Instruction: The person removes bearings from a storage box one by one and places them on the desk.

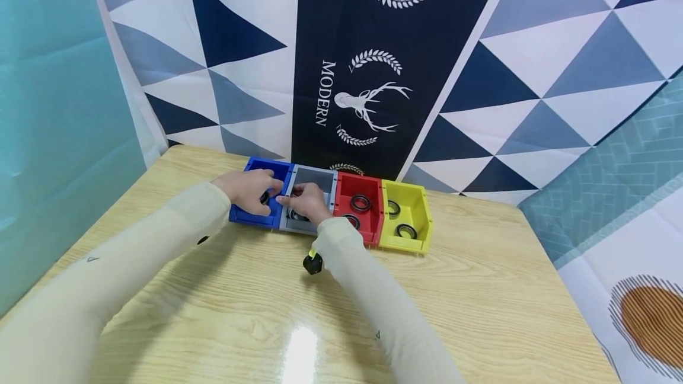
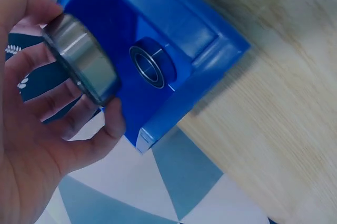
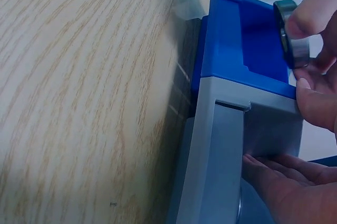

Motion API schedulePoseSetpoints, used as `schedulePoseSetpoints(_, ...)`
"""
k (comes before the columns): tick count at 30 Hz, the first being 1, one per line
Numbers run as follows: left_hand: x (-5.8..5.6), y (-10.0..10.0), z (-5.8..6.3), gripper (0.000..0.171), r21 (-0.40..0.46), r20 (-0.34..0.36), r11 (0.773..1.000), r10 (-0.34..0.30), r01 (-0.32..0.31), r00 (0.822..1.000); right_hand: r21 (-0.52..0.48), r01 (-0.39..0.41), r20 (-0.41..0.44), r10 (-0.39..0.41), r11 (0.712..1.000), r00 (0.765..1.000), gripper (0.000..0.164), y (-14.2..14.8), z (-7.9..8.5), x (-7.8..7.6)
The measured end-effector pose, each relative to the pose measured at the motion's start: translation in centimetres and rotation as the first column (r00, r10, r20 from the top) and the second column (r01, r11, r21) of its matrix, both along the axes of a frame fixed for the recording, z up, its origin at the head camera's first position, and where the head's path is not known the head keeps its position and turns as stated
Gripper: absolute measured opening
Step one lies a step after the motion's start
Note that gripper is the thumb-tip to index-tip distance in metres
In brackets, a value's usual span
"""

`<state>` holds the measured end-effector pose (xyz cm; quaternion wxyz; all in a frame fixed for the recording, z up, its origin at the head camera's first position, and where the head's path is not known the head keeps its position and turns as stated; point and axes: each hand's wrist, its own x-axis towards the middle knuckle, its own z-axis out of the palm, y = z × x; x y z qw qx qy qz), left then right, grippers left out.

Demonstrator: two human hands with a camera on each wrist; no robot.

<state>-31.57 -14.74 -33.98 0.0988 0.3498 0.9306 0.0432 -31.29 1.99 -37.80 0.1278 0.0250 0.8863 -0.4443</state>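
My left hand [image 1: 251, 190] holds a large ball bearing [image 2: 81, 58] by its edges, thumb and fingertips at opposite sides. The bearing is tilted above the blue bin [image 2: 179, 16], where a smaller bearing [image 2: 148, 66] lies on the bottom. My right hand [image 1: 309, 201] is at the grey bin [image 3: 202, 155]. Its thumb lies by the wall between the grey and blue bins, and its straight fingers [image 3: 274, 176] reach down inside the grey one. Nothing shows between them. Part of a bearing [image 1: 295, 216] is visible in the grey bin beneath this hand.
To the right stand a red bin [image 1: 347, 185] and a yellow bin [image 1: 421, 212], each with bearings inside. A black knob-like object [image 1: 312, 264] with a yellow part sits on the wooden table [image 1: 240, 313] before the row. Patterned cloth [image 1: 240, 64] hangs behind.
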Motion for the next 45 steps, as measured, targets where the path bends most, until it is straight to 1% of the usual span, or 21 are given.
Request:
schedulePoseSetpoints(4, 1.1, -0.2, -0.2, 0.038, 0.018, -0.039, 1.0, -0.02, 0.021, 0.999, -0.011, -0.005, 0.0, 0.005, 1.0, 1.0, 0.053, 0.0, 0.0, 0.0)
schedulePoseSetpoints(8, 2.1, -0.4, -0.5, 0.049, 0.011, -0.095, 0.999, -0.04, 0.042, 0.995, -0.014, -0.001, 0.001, 0.001, 1.0, 1.0, 0.053, 0.0, 0.0, 0.0)
schedulePoseSetpoints(14, 3.4, -0.5, -0.6, 0.058, 0.019, -0.127, 0.997, -0.074, 0.077, 0.989, -0.007, -0.003, -0.009, 0.003, 1.0, 1.0, 0.051, 0.0, 0.0, 0.0)
schedulePoseSetpoints(16, 3.8, -0.7, -0.7, 0.057, 0.026, -0.135, 0.996, -0.078, 0.082, 0.988, 0.002, -0.01, -0.017, 0.01, 1.0, 1.0, 0.052, 0.0, 0.0, 0.1)
schedulePoseSetpoints(18, 4.0, -0.8, -0.9, 0.047, 0.031, -0.144, 0.995, -0.09, 0.095, 0.986, 0.005, -0.011, -0.024, 0.011, 1.0, 1.0, 0.054, 0.0, -0.1, 0.3)
schedulePoseSetpoints(21, 4.3, -1.0, -1.1, 0.028, 0.042, -0.139, 0.993, -0.106, 0.113, 0.985, 0.007, -0.004, -0.026, 0.004, 1.0, 1.0, 0.057, -0.1, -0.1, 0.4)
schedulePoseSetpoints(23, 4.5, -1.1, -1.2, 0.02, 0.047, -0.135, 0.991, -0.117, 0.125, 0.984, 0.002, 0.007, -0.02, -0.007, 1.0, 1.0, 0.058, -0.1, -0.1, 0.5)
schedulePoseSetpoints(28, 5.1, -1.1, -1.5, 0.018, 0.044, -0.126, 0.991, -0.121, 0.128, 0.985, -0.001, 0.021, -0.011, -0.021, 1.0, 1.0, 0.059, -0.1, -0.1, 0.5)
schedulePoseSetpoints(31, 5.5, -1.1, -1.7, 0.021, 0.039, -0.127, 0.991, -0.126, 0.132, 0.984, -0.001, 0.022, -0.01, -0.022, 1.0, 1.0, 0.059, -0.1, -0.1, 0.4)
schedulePoseSetpoints(36, 6.2, -1.3, -2.4, 0.027, 0.042, -0.128, 0.989, -0.137, 0.143, 0.982, -0.005, 0.017, -0.01, -0.017, 1.0, 1.0, 0.057, 0.0, -0.3, 0.4)
schedulePoseSetpoints(43, 6.8, -1.6, -3.4, 0.022, 0.061, -0.09, 0.99, -0.124, 0.13, 0.988, -0.01, 0.022, -0.011, -0.022, 1.0, 1.0, 0.055, -0.1, -0.3, 0.4)
schedulePoseSetpoints(45, 7.0, -1.7, -3.7, 0.023, 0.064, -0.09, 0.99, -0.122, 0.128, 0.988, -0.011, 0.026, -0.012, -0.026, 1.0, 1.0, 0.056, -0.1, -0.3, 0.4)
